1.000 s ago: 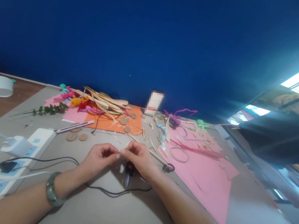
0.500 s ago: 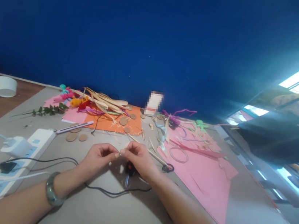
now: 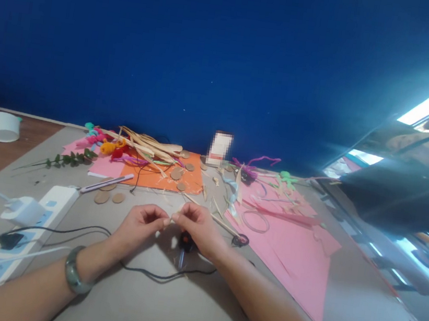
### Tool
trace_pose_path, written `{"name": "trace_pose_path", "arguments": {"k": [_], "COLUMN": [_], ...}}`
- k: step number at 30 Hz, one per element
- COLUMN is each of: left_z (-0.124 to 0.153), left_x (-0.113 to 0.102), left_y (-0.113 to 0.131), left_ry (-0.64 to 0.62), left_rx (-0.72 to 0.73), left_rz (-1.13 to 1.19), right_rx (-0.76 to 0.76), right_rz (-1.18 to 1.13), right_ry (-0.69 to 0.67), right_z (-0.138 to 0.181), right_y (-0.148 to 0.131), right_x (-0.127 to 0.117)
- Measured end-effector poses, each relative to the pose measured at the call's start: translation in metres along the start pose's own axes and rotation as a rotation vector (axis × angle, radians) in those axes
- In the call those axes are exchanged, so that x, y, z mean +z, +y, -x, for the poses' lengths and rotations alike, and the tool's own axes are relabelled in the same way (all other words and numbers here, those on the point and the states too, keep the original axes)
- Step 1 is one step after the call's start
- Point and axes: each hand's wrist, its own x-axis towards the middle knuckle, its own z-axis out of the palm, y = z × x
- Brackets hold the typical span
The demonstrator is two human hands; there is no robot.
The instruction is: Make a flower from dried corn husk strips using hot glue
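Observation:
Over the middle of the grey table (image 3: 128,302), my left hand (image 3: 146,225) and my right hand (image 3: 195,229) meet at the fingertips. Thumb and forefinger of each are pinched together. Whatever lies between them is too small to name; a pale bit shows at the tips. Just below my right hand is a black object (image 3: 185,242) with a clear, rod-like end, partly covered by the hand. Small white pieces (image 3: 174,242) lie on the table under the fingers. A black cord (image 3: 159,278) runs across the table below my hands.
A white power strip (image 3: 22,240) with plugs and cables stands at the left. Behind it lie a pen (image 3: 107,183), wooden discs (image 3: 101,197), a leafy sprig (image 3: 66,158) and dried strips (image 3: 149,145) on orange paper (image 3: 152,178). Pink paper (image 3: 292,260) covers the right side.
My hands stay pinched together at almost the same spot, with only a slight shift of the fingers. The view has moved a little; the things on the table lie as before.

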Motion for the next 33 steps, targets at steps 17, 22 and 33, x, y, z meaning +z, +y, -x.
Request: {"name": "trace_pose_path", "arguments": {"k": [17, 22, 33], "left_z": [-0.010, -0.011, -0.008], "left_x": [-0.008, -0.009, -0.007], "left_y": [-0.010, -0.012, -0.008], "left_ry": [0.022, -0.008, -0.027], "left_rx": [0.044, 0.050, 0.077], "left_rz": [0.262, 0.315, 0.297], "right_rx": [-0.023, -0.004, -0.289], "right_rz": [1.553, 1.516, 0.318], "right_ry": [-0.264, -0.151, 0.069], "right_z": [0.035, 0.043, 0.070], "right_y": [-0.038, -0.014, -0.023], "right_x": [-0.033, -0.033, -0.056]}}
